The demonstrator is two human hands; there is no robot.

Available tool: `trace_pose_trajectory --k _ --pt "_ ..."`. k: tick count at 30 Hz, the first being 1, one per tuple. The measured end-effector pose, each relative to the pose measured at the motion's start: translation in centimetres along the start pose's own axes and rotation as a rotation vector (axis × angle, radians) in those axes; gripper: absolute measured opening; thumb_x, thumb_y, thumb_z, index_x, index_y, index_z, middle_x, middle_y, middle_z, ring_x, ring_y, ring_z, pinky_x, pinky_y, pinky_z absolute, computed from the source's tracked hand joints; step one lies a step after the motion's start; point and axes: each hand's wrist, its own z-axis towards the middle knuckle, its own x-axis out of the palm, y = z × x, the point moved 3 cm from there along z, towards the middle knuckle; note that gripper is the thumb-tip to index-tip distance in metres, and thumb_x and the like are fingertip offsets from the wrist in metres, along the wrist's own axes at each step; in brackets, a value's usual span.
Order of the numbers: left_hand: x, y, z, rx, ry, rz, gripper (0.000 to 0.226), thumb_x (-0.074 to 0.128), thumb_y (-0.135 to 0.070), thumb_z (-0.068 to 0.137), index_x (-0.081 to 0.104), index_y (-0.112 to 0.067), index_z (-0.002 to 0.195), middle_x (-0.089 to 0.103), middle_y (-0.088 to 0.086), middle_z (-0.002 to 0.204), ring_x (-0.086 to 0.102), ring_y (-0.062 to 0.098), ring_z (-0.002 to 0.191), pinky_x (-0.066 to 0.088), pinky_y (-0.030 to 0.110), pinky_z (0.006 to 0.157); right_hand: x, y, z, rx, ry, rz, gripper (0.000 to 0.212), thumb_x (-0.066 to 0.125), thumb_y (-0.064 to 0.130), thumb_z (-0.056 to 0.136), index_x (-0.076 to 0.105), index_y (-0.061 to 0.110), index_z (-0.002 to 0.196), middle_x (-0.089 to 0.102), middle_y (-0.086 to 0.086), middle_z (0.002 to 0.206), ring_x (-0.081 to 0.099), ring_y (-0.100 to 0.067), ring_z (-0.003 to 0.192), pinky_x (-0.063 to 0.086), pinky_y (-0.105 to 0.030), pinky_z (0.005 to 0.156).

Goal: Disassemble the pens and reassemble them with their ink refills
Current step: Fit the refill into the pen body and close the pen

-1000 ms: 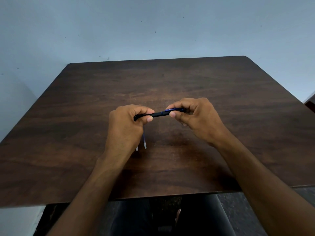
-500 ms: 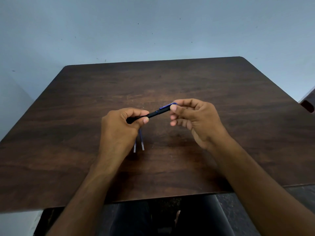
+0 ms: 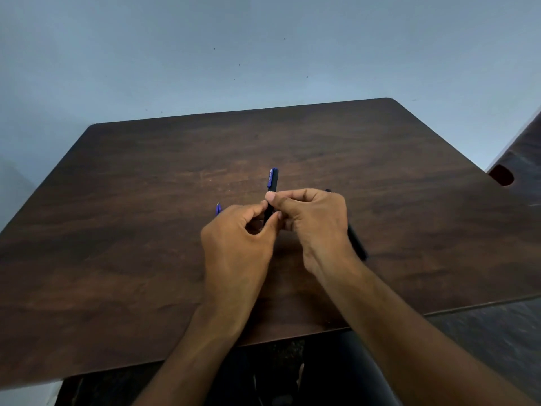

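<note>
Held one pen (image 3: 271, 186) upright in both grips, left hand (image 3: 237, 244) and right hand (image 3: 316, 227) pinching its barrel. Judged mid-task: second pen (image 3: 355, 241) and a refill (image 3: 218, 208) lay unassembled on the surface (image 3: 117, 230).

Dark wooden table (image 3: 146, 230) with a black pen (image 3: 355, 240) and a blue-tipped piece (image 3: 218, 208).

A dark wooden table (image 3: 123, 218) with rounded far corners stands pushed close to a pale blue-grey wall (image 3: 263, 48) flecked with small dark specks. Past the table's right edge sits another dark piece of furniture (image 3: 524, 153), only partly in sight.
</note>
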Motion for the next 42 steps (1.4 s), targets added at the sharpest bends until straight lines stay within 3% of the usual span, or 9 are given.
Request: trace_pose_trajectory --k 5,11,15,18,25,28,32,37,42 --pt "1.4 -0.3 0.2 0.044 0.14 -0.018 0.022 0.076 -0.029 0.085 0.078 -0.023 0.106 0.076 -0.013 0.095 0.066 -0.005 0.086 0.047 0.005 0.075 -2.6 1.5 1.1 -0.097 -0.038 -0.276 0.012 0.086 0.012 0.076 0.077 0.007 0.071 0.074 -0.008 0.059 0.065 -0.015 0.047 0.055 -0.028 0.054" --pt "3.3 0.7 2.9 -0.083 0.34 -0.001 0.009 0.077 -0.033 0.083 0.08 -0.031 0.092 0.064 -0.037 0.083 0.061 -0.021 0.081 0.041 -0.003 0.067 -5.7 2.5 1.4 -0.282 -0.133 -0.819 0.022 0.083 0.024 0.081 0.073 0.021 0.061 0.066 0.006 0.051 0.066 0.001 0.052 0.048 -0.011 0.044" --pt "4.5 0.5 3.5 -0.135 0.366 0.054 0.002 0.078 -0.035 0.082 0.078 -0.035 0.084 0.065 -0.034 0.071 0.058 -0.023 0.069 0.037 -0.003 0.055 -6.3 1.8 2.4 -0.148 -0.086 -1.093 0.011 0.078 0.027 0.087 0.079 0.016 0.085 0.071 -0.002 0.08 0.069 -0.015 0.072 0.062 -0.033 0.066" --pt "5.4 0.6 3.5 -0.154 0.37 0.053 0.003 0.079 -0.033 0.082 0.079 -0.031 0.085 0.059 -0.029 0.061 0.051 -0.03 0.068 0.034 -0.007 0.054 -6.0 1.3 2.6 -0.158 -0.099 -1.237 0.016 0.073 0.028 0.091 0.074 0.015 0.099 0.055 0.003 0.077 0.054 -0.011 0.068 0.049 -0.029 0.058" --pt "6.0 0.8 3.1 -0.161 0.4 0.068 0.005 0.078 -0.031 0.083 0.078 -0.03 0.087 0.055 -0.029 0.063 0.045 -0.036 0.068 0.031 -0.011 0.058 -5.7 1.3 1.9 -0.285 -0.106 -1.363 0.021 0.071 0.032 0.092 0.073 0.013 0.1 0.057 -0.001 0.088 0.044 -0.009 0.067 0.036 -0.023 0.055" --pt "5.8 1.0 3.0 -0.16 0.395 0.07 0.005 0.078 -0.032 0.083 0.078 -0.03 0.087 0.056 -0.028 0.063 0.047 -0.035 0.069 0.032 -0.01 0.057 -6.1 2.1 1.7 -0.384 -0.152 -1.365 0.028 0.075 0.036 0.088 0.073 0.01 0.097 0.05 -0.001 0.093 0.044 -0.012 0.082 0.038 -0.026 0.067" --pt "5.3 1.0 2.9 -0.175 0.368 0.049 0.002 0.079 -0.03 0.083 0.079 -0.029 0.085 0.057 -0.028 0.058 0.054 -0.026 0.063 0.035 -0.005 0.05 -6.7 2.7 2.0 -0.349 -0.195 -1.401 0.046 0.077 0.048 0.083 0.05 0.014 0.067 0.04 -0.003 0.091 0.043 -0.017 0.084 0.038 -0.03 0.07" --pt "4.5 1.3 2.9 -0.223 0.3 0.026 0.002 0.079 -0.029 0.083 0.08 -0.028 0.081 0.058 -0.026 0.049 0.058 -0.013 0.048 0.035 0.003 0.039 -6.2 1.6 3.1 -0.187 -0.124 -1.393 0.055 0.077 0.045 0.084 0.034 0.02 0.062 0.054 -0.008 0.084 0.055 -0.022 0.078 0.041 -0.032 0.059" --pt "3.6 1.8 3.2 -0.143 0.27 0.047 0.003 0.077 -0.031 0.085 0.079 -0.03 0.085 0.059 -0.03 0.064 0.058 -0.021 0.065 0.039 -0.002 0.052 -5.8 1.3 3.1 -0.192 -0.116 -1.34 0.048 0.074 0.037 0.089 0.036 0.019 0.065 0.057 -0.008 0.087 0.055 -0.02 0.074 0.033 -0.024 0.046"
